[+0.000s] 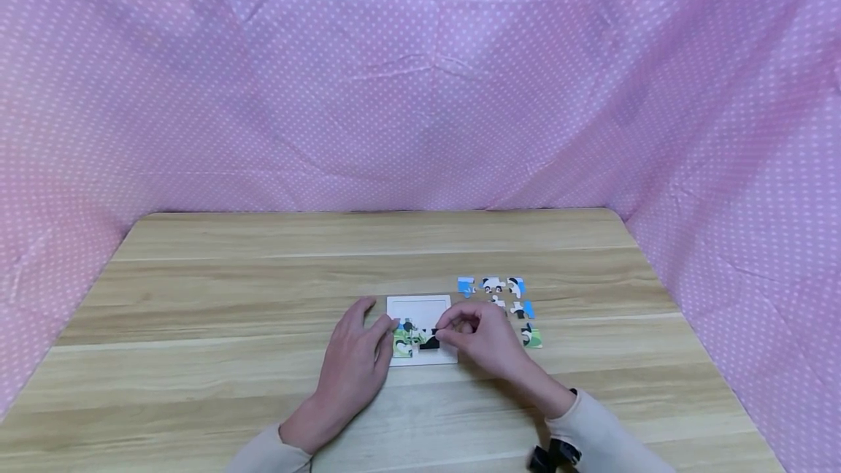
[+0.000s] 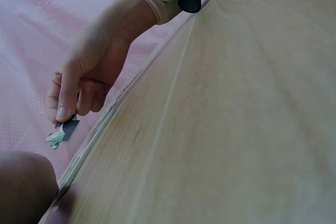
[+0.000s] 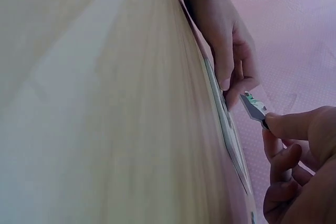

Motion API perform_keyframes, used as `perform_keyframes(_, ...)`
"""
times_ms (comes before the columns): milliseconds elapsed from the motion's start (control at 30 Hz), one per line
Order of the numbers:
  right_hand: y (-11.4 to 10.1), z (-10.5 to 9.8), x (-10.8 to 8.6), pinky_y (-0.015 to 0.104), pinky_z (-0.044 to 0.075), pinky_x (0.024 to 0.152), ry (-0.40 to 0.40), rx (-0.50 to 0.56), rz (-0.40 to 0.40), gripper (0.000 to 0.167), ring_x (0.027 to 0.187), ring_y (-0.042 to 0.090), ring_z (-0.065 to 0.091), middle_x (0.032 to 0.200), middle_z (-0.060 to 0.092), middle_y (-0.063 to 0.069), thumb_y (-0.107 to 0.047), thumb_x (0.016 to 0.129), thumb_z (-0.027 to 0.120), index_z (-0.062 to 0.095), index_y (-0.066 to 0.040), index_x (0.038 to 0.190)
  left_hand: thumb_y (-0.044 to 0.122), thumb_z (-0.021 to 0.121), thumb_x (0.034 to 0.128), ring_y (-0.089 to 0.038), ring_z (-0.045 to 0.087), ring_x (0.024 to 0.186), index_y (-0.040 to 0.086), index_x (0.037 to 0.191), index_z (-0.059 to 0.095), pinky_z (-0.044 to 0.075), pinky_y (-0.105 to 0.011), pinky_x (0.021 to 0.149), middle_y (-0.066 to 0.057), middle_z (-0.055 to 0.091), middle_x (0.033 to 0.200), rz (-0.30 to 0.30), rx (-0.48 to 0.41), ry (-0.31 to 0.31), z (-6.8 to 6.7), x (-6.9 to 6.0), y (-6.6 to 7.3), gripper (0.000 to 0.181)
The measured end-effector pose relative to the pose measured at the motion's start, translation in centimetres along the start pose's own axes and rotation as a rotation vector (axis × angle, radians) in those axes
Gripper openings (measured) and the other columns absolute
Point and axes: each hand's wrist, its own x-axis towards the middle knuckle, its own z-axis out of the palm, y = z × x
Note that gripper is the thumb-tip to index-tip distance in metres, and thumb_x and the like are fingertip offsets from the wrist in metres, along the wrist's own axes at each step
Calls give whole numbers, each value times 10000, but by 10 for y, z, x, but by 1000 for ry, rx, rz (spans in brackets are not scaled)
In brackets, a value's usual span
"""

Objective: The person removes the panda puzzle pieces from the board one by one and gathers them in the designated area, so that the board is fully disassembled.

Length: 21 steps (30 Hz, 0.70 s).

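A jigsaw piece (image 3: 254, 107) with white and green on its face is pinched between the thumb and index finger of my right hand (image 1: 489, 338). In the left wrist view, the same piece juts out tilted below the right fingertips, apart from the board. My left hand (image 1: 358, 352) rests along the left edge of a white puzzle board (image 1: 420, 306), its fingers relaxed and holding nothing. Fitted pieces (image 1: 402, 347) with green and panda parts lie in the board's lower left. My right hand is over the board's right side and hides part of it.
Several loose panda pieces lie on the wooden table (image 1: 263, 283) right of the board, including a blue piece (image 1: 466, 285), a panda-face piece (image 1: 493, 285) and a green corner piece (image 1: 532, 336). A pink dotted cloth (image 1: 420, 93) hangs behind the table.
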Motion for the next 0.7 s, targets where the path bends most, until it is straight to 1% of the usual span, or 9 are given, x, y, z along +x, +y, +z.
perform_keyframes(167,-1,-8,-3,199,442,614,16,-6,-12,108,713,114,580,877,745,-53,-79,918,910,847,-164,940,85,736,1015,-460,574,1422,118,1119,835,489,-654,1159,-297,623,1455,7,-6,10,1,-1,-1,147)
perform_keyframes(300,1,-14,-6,185,406,585,22,13,-32,115,666,95,541,901,763,-20,-46,913,903,844,-142,936,82,741,1014,-454,569,1429,117,1126,834,489,-647,1159,-292,619,1460,8,-8,9,1,-1,-1,150)
perform_keyframes(433,2,-19,-9,180,384,570,22,20,8,123,645,86,512,924,760,-4,-35,911,904,845,-140,937,81,740,1016,-452,566,1433,114,1136,835,488,-647,1161,-291,617,1462,6,-9,3,0,-1,-1,157)
perform_keyframes(567,2,-26,-11,178,376,566,30,17,54,115,635,77,492,837,718,-5,-31,908,900,843,-126,938,86,739,1016,-452,565,1433,117,1138,836,486,-650,1162,-291,617,1461,6,-9,3,0,-1,-1,159)
perform_keyframes(700,3,-33,-14,191,394,574,46,1,66,108,654,89,506,811,712,-5,-33,904,897,841,-111,951,89,734,1018,-458,572,1423,117,1143,840,489,-658,1154,-296,619,1457,9,-13,8,0,-1,0,167)
